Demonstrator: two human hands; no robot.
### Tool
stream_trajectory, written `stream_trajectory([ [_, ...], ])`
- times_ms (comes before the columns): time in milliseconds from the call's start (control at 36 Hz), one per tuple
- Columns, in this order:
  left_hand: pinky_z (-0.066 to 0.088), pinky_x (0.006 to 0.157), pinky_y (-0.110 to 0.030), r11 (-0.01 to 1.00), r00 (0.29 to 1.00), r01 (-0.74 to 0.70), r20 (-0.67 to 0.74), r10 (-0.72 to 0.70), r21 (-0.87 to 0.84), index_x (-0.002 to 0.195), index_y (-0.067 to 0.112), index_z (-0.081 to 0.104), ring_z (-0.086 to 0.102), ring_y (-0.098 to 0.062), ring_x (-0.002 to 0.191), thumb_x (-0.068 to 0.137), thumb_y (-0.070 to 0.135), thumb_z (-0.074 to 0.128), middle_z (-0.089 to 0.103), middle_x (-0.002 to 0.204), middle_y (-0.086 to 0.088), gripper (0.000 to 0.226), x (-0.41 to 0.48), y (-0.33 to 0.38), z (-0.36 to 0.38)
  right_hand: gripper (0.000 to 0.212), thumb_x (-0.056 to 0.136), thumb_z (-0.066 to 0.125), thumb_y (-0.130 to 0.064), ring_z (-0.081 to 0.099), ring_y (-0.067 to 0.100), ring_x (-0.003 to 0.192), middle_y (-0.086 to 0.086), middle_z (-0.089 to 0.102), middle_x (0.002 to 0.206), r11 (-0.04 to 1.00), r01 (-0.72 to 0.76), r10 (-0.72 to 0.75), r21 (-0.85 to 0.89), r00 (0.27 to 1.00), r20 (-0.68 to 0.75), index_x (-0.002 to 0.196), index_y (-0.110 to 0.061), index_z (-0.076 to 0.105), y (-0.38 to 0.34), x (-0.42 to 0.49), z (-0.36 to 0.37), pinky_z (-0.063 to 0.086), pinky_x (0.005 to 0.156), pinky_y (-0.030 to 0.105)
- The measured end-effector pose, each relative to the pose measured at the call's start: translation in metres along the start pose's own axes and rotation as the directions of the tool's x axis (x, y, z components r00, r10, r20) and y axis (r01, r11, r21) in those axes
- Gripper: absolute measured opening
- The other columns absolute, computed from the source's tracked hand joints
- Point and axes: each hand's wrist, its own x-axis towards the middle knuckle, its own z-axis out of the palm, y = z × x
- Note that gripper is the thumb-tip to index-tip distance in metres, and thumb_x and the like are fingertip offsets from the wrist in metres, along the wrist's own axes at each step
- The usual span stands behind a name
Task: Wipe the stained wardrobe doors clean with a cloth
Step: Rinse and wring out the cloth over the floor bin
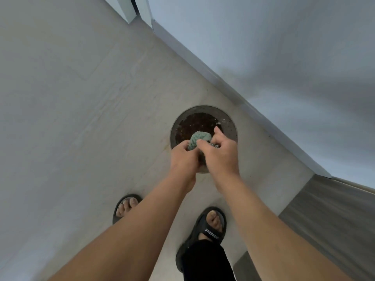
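Both the left hand [182,157] and right hand [220,157] clench the cloth [197,138] mid-frame; best twist firmly, holding drips inside the bowl [230,126].

Open floor [81,118] left of basin [232,128]; wardrobe door [284,57] walls off right side.

a pale tiled floor [71,118] is filling most of the view. a tall white panel [263,47] is standing along the right, with a grey strip [223,82] running along its foot. soft shadows are lying on the panel. grey wood-look flooring [324,220] is showing at the lower right.
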Motion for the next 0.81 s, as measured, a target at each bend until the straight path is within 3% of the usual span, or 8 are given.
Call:
stream_trajectory([
  [28,0.052,0.052,-0.026,0.999,1.000,-0.015,0.018,0.014,0.044,0.099,0.006,0.074,0.068,-0.018,0.064,0.096,-0.006,0.060,0.074,0.079,-0.010,0.019,-0.002,0.002,0.002,0.025,0.082,0.069,-0.026,0.051,0.015,0.133,0.002,0.054,0.147,1.000,0.004,-0.004,0.009,1.000,-0.017,0.067,-0.012,0.056,0.000,-0.002,0.005,0.051,0.100,0.043],
  [111,0.051,0.058,-0.031,0.991,0.998,-0.027,0.052,0.021,0.129,0.093,0.011,0.078,0.066,-0.019,0.068,0.096,-0.002,0.064,0.073,0.076,-0.006,0.019,-0.001,0.001,0.003,0.019,0.090,0.064,-0.028,0.064,0.019,0.086,0.002,0.064,0.093,1.000,-0.010,0.012,0.026,0.998,-0.069,0.086,-0.018,0.048,0.000,-0.001,0.018,0.054,0.070,0.037],
  [278,0.058,0.073,-0.038,0.996,0.972,0.085,0.221,-0.076,-0.035,0.115,0.004,0.074,0.073,-0.024,0.082,0.104,-0.003,0.051,0.078,0.095,-0.013,0.027,0.007,0.001,-0.005,0.037,0.098,0.057,-0.035,0.061,0.020,0.097,-0.004,0.059,0.106,0.994,-0.107,0.108,0.014,0.990,-0.092,0.132,-0.026,0.047,-0.003,0.021,0.032,0.046,0.079,0.033],
  [417,0.055,0.067,-0.037,0.998,0.969,0.059,0.241,-0.061,0.012,0.117,0.003,0.074,0.068,-0.026,0.076,0.100,-0.011,0.044,0.074,0.091,-0.017,0.038,0.019,-0.005,-0.010,0.034,0.104,0.045,-0.034,0.062,0.031,0.106,0.010,0.069,0.106,0.981,-0.149,0.122,-0.122,0.971,-0.205,0.109,-0.010,0.069,0.001,0.045,0.040,0.040,0.077,0.030],
  [556,0.064,0.069,-0.037,0.999,0.953,0.035,0.301,-0.042,0.027,0.121,-0.005,0.070,0.070,-0.030,0.084,0.105,-0.009,0.042,0.074,0.097,-0.019,0.033,0.020,-0.012,-0.016,0.042,0.107,0.042,-0.034,0.059,0.038,0.117,0.021,0.067,0.119,0.954,-0.271,0.228,-0.128,0.933,-0.279,0.115,0.001,0.064,0.009,0.066,0.041,0.046,0.092,0.041],
  [667,0.060,0.065,-0.038,0.995,0.976,-0.010,0.218,-0.013,0.104,0.109,-0.002,0.075,0.066,-0.031,0.079,0.105,-0.008,0.044,0.073,0.087,-0.016,0.032,0.029,-0.018,-0.019,0.040,0.106,0.044,-0.032,0.058,0.039,0.118,0.020,0.063,0.127,0.928,-0.372,0.351,-0.024,0.893,-0.281,0.124,0.001,0.059,0.010,0.071,0.047,0.046,0.096,0.043],
  [750,0.062,0.080,-0.050,0.986,0.985,-0.045,0.171,0.017,0.162,0.090,0.007,0.078,0.069,-0.033,0.082,0.104,-0.007,0.047,0.075,0.083,-0.013,0.037,0.035,-0.023,-0.018,0.028,0.102,0.046,-0.023,0.064,0.031,0.090,0.013,0.067,0.110,0.814,-0.535,0.573,0.227,0.802,-0.165,0.118,-0.005,0.059,0.005,0.071,0.048,0.054,0.071,0.038],
  [806,0.062,0.089,-0.053,0.981,0.988,-0.040,0.153,0.010,0.192,0.086,0.011,0.080,0.071,-0.034,0.088,0.103,-0.006,0.051,0.077,0.087,-0.013,0.038,0.035,-0.026,-0.020,0.025,0.098,0.042,-0.017,0.062,0.024,0.069,0.009,0.066,0.087,0.715,-0.621,0.674,0.321,0.734,-0.081,0.106,-0.004,0.063,0.003,0.072,0.046,0.046,0.052,0.028],
])
